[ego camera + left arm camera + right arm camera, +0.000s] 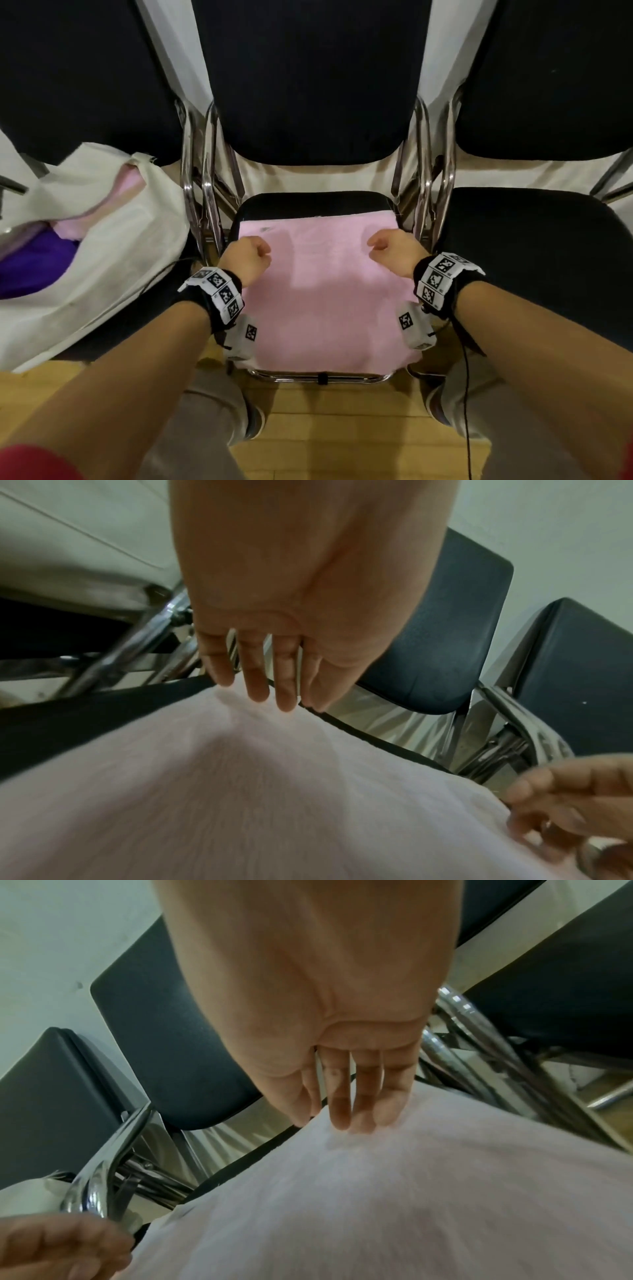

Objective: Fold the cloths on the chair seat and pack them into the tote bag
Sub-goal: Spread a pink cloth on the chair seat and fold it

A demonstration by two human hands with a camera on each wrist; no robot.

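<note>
Pink cloth (325, 291) flat on chair seat (308, 202), tote bag (102, 240) just left of seat. Our left hand (245, 258), right hand (397, 250): fingers straight, slightly apart, tips touching cloth. We'd pinch far corners evenly, fold toward near edge.

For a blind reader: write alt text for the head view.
Two hands, left and right, hover with curled fingers over a flat pink terry cloth on a black padded chair seat. On the chair to the left lies an open cream fabric tote bag holding pink and purple cloths.
</note>
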